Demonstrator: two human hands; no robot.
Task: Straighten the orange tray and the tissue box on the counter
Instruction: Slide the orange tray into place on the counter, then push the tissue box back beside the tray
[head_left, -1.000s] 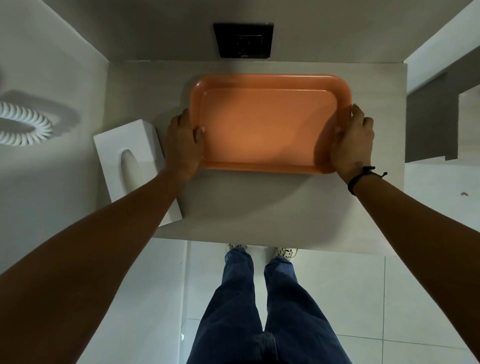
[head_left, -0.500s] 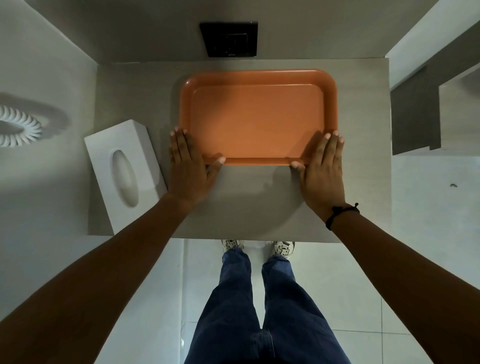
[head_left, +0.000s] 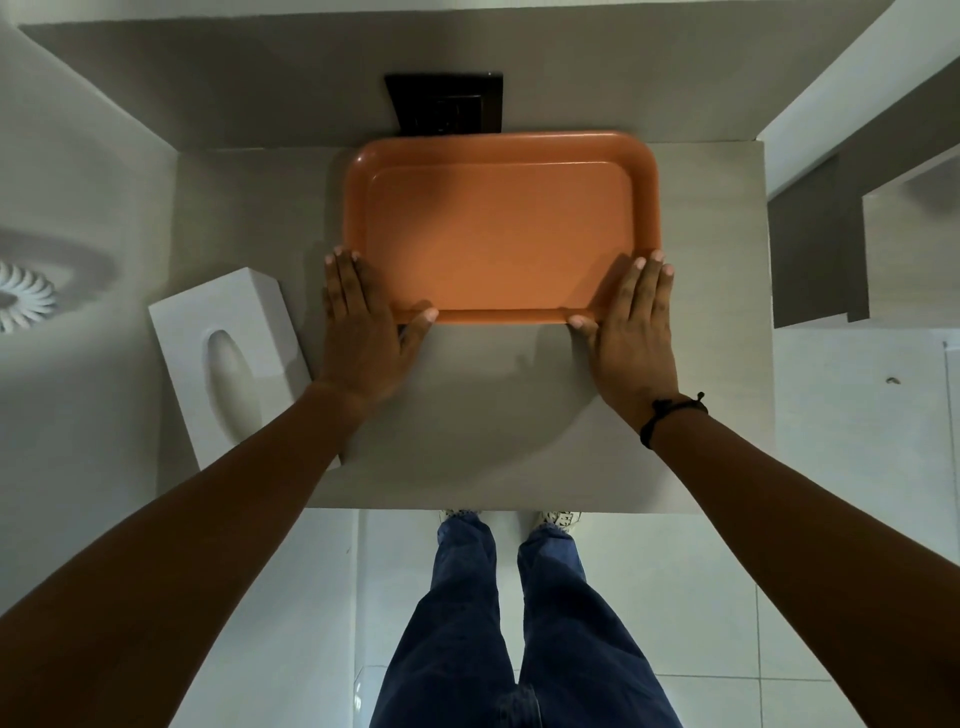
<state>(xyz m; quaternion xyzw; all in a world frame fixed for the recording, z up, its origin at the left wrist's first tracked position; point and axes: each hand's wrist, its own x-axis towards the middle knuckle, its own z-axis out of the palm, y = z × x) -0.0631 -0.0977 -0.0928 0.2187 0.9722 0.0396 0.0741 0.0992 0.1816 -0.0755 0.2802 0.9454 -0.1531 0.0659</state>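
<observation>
The orange tray (head_left: 501, 228) lies on the grey counter (head_left: 493, 415), its long sides square with the back wall and its far rim at the wall. My left hand (head_left: 363, 327) lies flat at the tray's near left corner, fingers along the left rim and thumb on the near rim. My right hand (head_left: 631, 327) mirrors it at the near right corner. Neither hand grips anything. The white tissue box (head_left: 228, 358) stands left of my left hand, turned at an angle, its near end partly hidden by my left forearm.
A dark wall plate (head_left: 447, 106) sits on the wall just behind the tray. A white coiled cord (head_left: 21, 301) hangs on the left wall. The counter's front edge runs just above my shoes (head_left: 511, 517). A grey recess (head_left: 810, 244) is at the right.
My hands left the tray's short sides and came to its near corners, flat against the rim. The tray slid back toward the wall.
</observation>
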